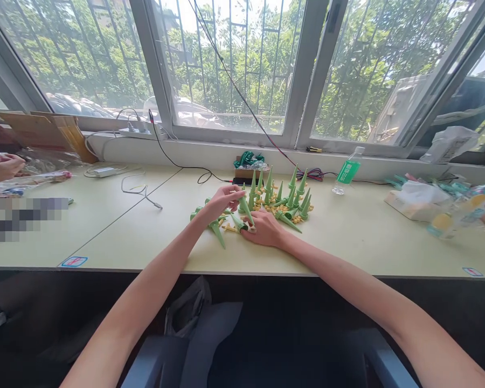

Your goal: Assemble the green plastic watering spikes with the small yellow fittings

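Note:
My left hand [227, 198] pinches a green cone [246, 210] by its wide end, its pointed tip slanting down towards my other hand. Close beside that tip, my right hand [265, 228] rests low over the table with its fingers curled together. What lies between those fingers is hidden. Another green cone [237, 222] lies on its side just left of my right fingers, next to small yellow pieces [229, 228]. One more cone [217, 235] lies below my left wrist. Behind my right hand, several green cones [269, 186] stand upright among scattered yellow pieces.
At the back sits a small box with green wrappings [250, 160], behind a dark phone-like object [246, 181]. A bottle [347, 171] stands right of the cones, with a tissue box [412, 202] farther right. Cables [145, 196] lie left. Other people's hands [4, 166] show at both edges.

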The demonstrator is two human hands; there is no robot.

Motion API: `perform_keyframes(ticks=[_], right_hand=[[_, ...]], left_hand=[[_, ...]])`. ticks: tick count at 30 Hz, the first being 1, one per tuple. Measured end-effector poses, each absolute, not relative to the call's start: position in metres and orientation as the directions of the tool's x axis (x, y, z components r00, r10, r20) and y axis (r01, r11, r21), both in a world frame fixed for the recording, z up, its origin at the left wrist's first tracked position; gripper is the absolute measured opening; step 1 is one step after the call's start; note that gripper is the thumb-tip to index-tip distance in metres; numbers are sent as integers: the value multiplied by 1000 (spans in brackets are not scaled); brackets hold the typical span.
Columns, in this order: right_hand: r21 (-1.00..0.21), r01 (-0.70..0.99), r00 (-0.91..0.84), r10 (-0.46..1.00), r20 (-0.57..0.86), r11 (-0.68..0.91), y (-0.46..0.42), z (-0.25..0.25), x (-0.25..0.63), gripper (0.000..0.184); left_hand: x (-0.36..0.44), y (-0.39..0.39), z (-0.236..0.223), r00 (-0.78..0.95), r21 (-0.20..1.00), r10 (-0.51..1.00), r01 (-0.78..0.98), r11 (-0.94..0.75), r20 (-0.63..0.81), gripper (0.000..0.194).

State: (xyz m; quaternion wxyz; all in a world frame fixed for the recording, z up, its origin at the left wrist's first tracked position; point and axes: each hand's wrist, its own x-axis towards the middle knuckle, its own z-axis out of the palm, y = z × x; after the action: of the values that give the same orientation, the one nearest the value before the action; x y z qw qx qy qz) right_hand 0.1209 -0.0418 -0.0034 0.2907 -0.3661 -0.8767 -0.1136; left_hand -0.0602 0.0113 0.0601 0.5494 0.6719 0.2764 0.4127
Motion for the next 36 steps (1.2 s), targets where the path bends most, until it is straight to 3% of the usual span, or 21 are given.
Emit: perform_keyframes(ticks=[16, 21, 28, 32, 36], right_hand=[[-283, 605, -532, 642, 553, 745, -44, -2, 125, 14], [-226, 606, -492, 583, 646, 762, -44, -4, 126, 8], [-189, 854, -149, 576, 804, 485, -28, -4, 139, 17], [-115, 888, -194, 590, 784, 444, -24, -6, 145, 18], [-127, 871, -267, 673, 690, 476, -22, -6, 150, 20]], left_hand=[[-57, 10, 60, 512, 970, 826, -70, -234, 236, 35], [-56, 11, 60, 500, 968, 830, -96, -230, 247, 35], [-54, 9, 60, 495, 968, 833, -88, -234, 246, 35], [-52, 9, 59, 513, 966, 823, -56, -251, 244, 37], [-51, 9, 59, 516, 966, 821, -54, -253, 244, 38]])
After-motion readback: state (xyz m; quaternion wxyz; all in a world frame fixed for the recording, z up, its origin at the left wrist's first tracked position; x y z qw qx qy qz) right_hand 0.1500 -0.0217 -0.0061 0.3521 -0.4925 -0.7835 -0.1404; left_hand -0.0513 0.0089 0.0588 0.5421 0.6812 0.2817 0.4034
